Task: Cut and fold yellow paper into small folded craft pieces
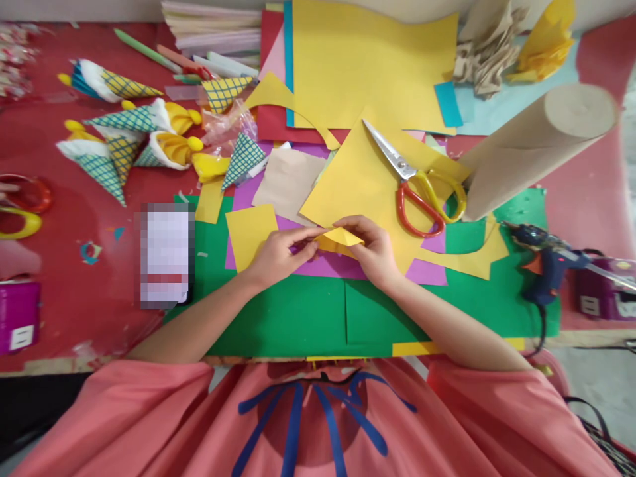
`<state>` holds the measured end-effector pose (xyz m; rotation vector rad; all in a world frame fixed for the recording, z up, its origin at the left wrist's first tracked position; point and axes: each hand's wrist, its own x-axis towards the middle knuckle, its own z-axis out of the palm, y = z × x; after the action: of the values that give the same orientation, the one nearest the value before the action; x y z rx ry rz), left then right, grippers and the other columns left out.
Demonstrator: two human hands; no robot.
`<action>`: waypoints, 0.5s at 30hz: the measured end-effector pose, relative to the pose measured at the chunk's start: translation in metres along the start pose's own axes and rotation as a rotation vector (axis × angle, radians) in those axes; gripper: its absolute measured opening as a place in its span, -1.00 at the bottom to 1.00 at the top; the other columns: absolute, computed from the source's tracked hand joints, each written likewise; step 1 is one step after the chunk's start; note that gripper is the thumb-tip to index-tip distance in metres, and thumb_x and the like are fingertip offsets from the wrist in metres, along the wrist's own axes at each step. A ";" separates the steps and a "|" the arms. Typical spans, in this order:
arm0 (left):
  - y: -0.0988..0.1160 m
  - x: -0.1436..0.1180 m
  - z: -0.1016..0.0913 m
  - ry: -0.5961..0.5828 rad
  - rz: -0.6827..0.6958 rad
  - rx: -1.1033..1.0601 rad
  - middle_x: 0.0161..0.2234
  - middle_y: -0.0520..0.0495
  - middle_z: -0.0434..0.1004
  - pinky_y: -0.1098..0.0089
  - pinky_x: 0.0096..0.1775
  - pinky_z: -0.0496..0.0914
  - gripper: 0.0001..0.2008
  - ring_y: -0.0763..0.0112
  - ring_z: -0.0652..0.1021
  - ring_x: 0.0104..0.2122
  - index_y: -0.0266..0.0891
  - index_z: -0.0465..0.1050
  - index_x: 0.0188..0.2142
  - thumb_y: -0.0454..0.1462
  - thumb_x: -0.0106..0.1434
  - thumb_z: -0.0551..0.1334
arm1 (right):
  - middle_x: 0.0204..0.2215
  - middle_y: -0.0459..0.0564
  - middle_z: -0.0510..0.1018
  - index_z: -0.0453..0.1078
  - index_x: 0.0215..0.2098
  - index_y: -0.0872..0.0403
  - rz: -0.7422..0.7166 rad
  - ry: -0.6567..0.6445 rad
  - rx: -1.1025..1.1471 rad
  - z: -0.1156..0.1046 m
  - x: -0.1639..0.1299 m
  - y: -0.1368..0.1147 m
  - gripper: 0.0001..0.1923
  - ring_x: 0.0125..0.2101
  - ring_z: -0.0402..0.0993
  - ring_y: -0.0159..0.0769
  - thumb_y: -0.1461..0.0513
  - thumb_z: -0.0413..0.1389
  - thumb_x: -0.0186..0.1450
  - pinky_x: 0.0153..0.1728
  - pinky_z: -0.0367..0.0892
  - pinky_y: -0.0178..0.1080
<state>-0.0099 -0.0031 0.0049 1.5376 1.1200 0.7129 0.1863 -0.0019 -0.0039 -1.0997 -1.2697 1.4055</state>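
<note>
A small folded piece of yellow paper (342, 237) is held between my two hands, above purple and green sheets. My left hand (285, 252) pinches its left end between thumb and fingers. At its right end, my right hand (373, 250) grips it, thumb below and fingers behind. Just beyond lies a large yellow sheet (342, 185), with scissors (415, 182) resting on it, one handle red and the other yellow. To the left of my left hand is a yellow paper square (248, 232). A beige paper piece (288, 182) lies behind it.
Several patterned paper cones (106, 165) lie at the upper left, beside a phone (166, 255) with a blurred screen. A brown paper roll (536, 152) stands at the right, near a glue gun (546, 271). Another person's hand (7, 192) with scissors shows at the left edge.
</note>
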 end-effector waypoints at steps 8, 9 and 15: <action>0.000 -0.001 0.001 -0.040 -0.017 0.005 -0.25 -0.10 0.66 0.50 -0.28 0.55 -0.60 0.43 0.64 -0.39 -0.26 0.48 0.03 -0.10 0.28 0.19 | -0.30 -0.10 0.54 0.41 -0.27 0.05 -0.029 0.028 -0.005 0.000 -0.002 -0.001 -0.66 -0.26 0.51 -0.39 0.42 0.00 0.02 -0.18 0.41 -0.29; -0.001 -0.001 0.001 -0.050 -0.016 0.004 -0.20 -0.11 0.65 0.48 -0.25 0.55 -0.58 0.41 0.65 -0.35 -0.24 0.46 0.05 -0.09 0.28 0.20 | -0.32 -0.10 0.53 0.40 -0.27 0.05 -0.027 0.030 -0.006 0.000 -0.002 -0.001 -0.67 -0.28 0.50 -0.40 0.41 0.00 0.02 -0.20 0.41 -0.29; -0.003 -0.002 0.002 -0.060 -0.009 0.004 -0.16 -0.11 0.64 0.43 -0.20 0.54 -0.56 0.38 0.65 -0.32 -0.22 0.45 0.07 -0.07 0.27 0.21 | -0.33 -0.10 0.49 0.34 -0.22 0.03 0.029 0.010 0.042 0.000 -0.002 -0.002 -0.72 -0.29 0.49 -0.37 0.35 0.08 0.08 -0.22 0.42 -0.27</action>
<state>-0.0095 -0.0057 0.0013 1.5465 1.0830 0.6551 0.1863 -0.0037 -0.0017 -1.0988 -1.2158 1.4400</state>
